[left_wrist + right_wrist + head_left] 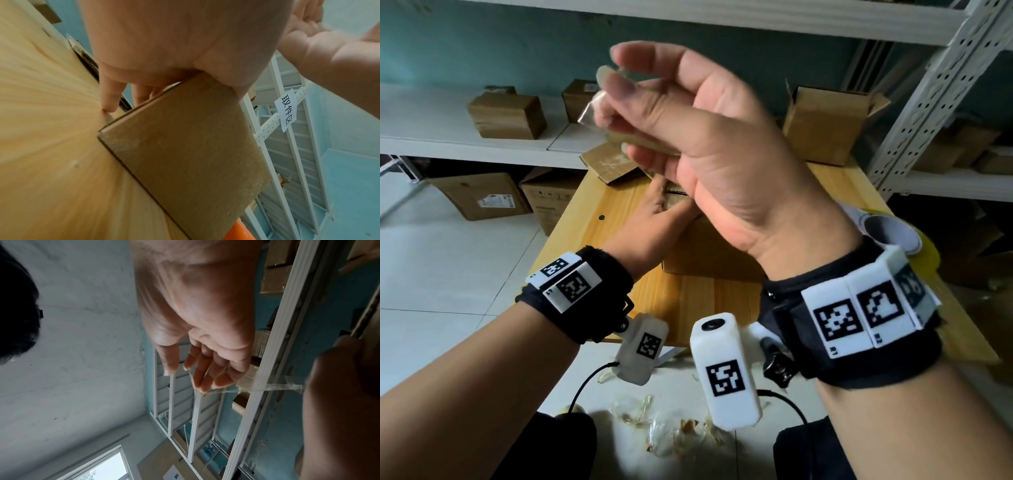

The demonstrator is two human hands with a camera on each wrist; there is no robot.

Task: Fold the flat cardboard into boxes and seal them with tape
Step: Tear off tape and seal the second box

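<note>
A brown cardboard box (709, 250) stands on the wooden table (592, 205). My left hand (657, 212) lies on its far top edge; in the left wrist view the palm (144, 40) rests on the box (185, 154), fairly straight fingers reach down its far side and the little finger touches the table (41, 113). My right hand (640, 102) is raised high above the box, palm toward me, fingers loosely curled. A clear tape strip (589, 109) clings between its thumb and fingertips and trails down toward the box. In the right wrist view the strip (226, 391) stretches sideways from the fingertips (203, 386).
A tape roll (887, 233) lies on the table's right side. Loose cardboard (609, 164) sits at the far end. An open box (825, 126) and smaller boxes (506, 116) stand on white shelves behind. Larger cartons (479, 198) and tape scraps (671, 431) lie on the floor.
</note>
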